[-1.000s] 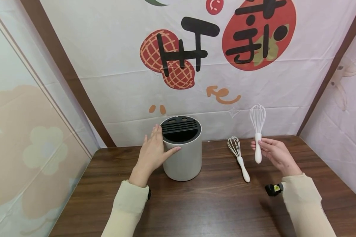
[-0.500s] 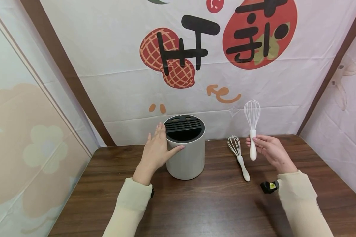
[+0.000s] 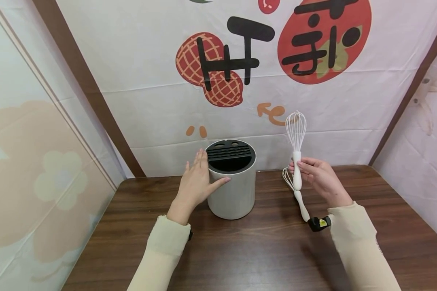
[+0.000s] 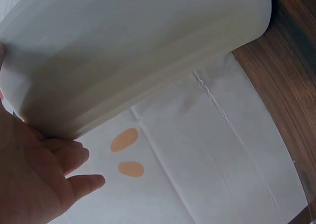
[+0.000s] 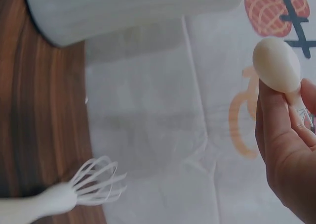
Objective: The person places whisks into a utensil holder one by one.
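In the head view, a grey-white round utensil holder (image 3: 233,200) with a black slotted top stands upright on the table. My left hand (image 3: 194,186) lies against its left side, fingers extended and thumb across the front; the left wrist view shows the hand (image 4: 37,169) touching the wall near the rim. To the right, my right hand (image 3: 322,181) pinches the handle of a white whisk (image 3: 297,180), raised with wires up. A second, smaller whisk (image 3: 301,205) rests on the table behind it, partly covered. The right wrist view shows the held handle's rounded end (image 5: 276,65).
The brown wooden table (image 3: 262,258) meets a printed white cloth wall (image 3: 149,101) close behind the holder. More cloth hangs at the left and right sides.
My right hand has carried the raised whisk left and upward, so it now overlaps the whisk on the table. My left hand and the holder have shifted slightly right.
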`<state>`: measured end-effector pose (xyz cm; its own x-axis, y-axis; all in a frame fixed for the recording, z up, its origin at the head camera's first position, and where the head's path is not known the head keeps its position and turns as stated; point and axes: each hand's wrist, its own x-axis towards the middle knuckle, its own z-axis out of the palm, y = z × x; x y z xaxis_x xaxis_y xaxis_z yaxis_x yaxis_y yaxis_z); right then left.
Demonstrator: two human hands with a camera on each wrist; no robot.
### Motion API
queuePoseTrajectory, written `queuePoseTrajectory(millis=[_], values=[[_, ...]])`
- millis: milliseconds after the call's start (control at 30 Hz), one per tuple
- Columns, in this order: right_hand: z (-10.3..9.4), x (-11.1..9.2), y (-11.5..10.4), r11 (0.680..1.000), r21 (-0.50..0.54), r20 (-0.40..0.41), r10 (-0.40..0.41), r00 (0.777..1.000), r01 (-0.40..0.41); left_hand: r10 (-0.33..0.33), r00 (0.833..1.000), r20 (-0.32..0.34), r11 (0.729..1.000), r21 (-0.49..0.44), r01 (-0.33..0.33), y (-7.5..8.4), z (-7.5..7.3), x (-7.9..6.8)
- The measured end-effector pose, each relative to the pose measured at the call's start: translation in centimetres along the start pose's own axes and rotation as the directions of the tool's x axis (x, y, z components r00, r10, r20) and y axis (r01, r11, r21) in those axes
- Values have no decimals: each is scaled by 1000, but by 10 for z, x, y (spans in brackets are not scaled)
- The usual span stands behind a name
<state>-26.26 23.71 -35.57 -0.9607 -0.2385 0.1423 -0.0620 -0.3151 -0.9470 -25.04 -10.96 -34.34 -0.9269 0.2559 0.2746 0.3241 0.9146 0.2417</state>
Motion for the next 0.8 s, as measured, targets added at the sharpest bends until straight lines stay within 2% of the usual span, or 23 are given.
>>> queuePoseTrajectory(millis=[500, 800], values=[[53, 15, -10, 998, 32, 23, -57, 998, 56, 0, 1000, -9, 1000, -23, -1, -1, 1, 0], [69, 19, -12, 996, 43, 30, -81, 996, 80, 22, 1000, -22, 999, -27, -23, 4, 5, 3]])
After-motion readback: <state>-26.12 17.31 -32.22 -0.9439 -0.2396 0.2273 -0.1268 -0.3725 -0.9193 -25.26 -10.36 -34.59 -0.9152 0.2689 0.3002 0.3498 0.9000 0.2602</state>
